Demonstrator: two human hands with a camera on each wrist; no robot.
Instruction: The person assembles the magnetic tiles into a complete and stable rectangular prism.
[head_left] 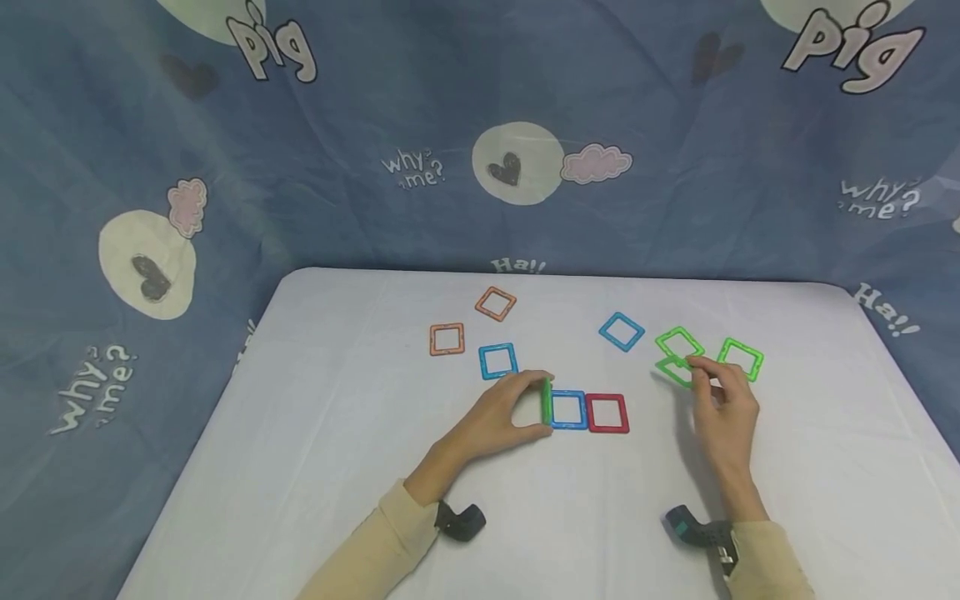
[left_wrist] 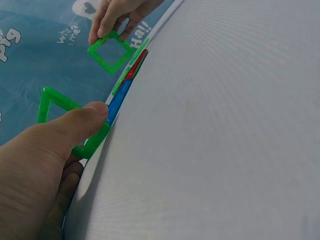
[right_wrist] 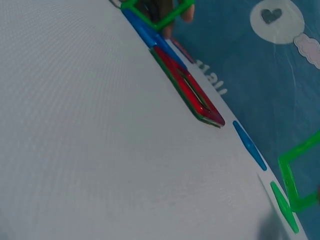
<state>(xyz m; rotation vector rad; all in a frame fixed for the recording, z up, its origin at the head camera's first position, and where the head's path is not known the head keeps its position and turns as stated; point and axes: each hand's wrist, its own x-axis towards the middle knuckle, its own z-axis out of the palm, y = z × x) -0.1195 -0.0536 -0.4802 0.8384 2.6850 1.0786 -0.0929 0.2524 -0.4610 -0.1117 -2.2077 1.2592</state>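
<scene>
My left hand [head_left: 491, 417] grips a green square magnetic tile [head_left: 546, 402] between thumb and fingers. That tile stands upright on the table along the left edge of a flat blue tile [head_left: 570, 426]. A flat red tile [head_left: 607, 430] joins the blue one on its right. Over to the right, my right hand [head_left: 727, 412] pinches another green tile [left_wrist: 100, 62] by its edge. The left wrist view has it tilted and raised off the table. Only a part of this tile shows in the right wrist view.
Near the right hand lie two green tiles [head_left: 692, 337] and a blue tile [head_left: 631, 322]. Behind the left hand are another blue tile [head_left: 498, 376] and two orange tiles [head_left: 447, 352]. A patterned blue cloth [head_left: 337, 208] hangs behind the white table [head_left: 337, 375].
</scene>
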